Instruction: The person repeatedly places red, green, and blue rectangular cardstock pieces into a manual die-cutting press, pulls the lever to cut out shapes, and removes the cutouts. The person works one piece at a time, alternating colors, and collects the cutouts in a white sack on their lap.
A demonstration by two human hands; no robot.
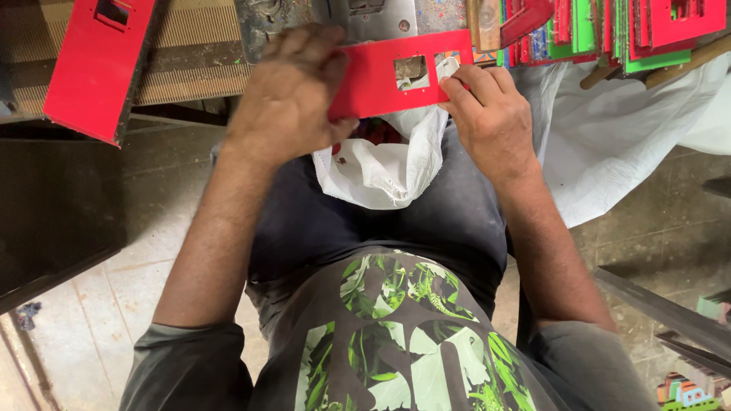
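Note:
I hold a flat red panel (pixel 375 76) with square cut-out windows between both hands, above my lap. My left hand (pixel 289 95) grips its left end, thumb underneath. My right hand (pixel 491 114) pinches the right end, with a bit of white cloth (pixel 381 171) caught under the fingers. The cloth hangs down from the panel onto my dark trousers (pixel 449 221).
A larger red panel (pixel 95 65) leans at the upper left against a corrugated board (pixel 194 57). A stack of red and green cut panels (pixel 624 30) lies at the upper right on a white sheet (pixel 609 137). A dark box (pixel 53 205) stands at left.

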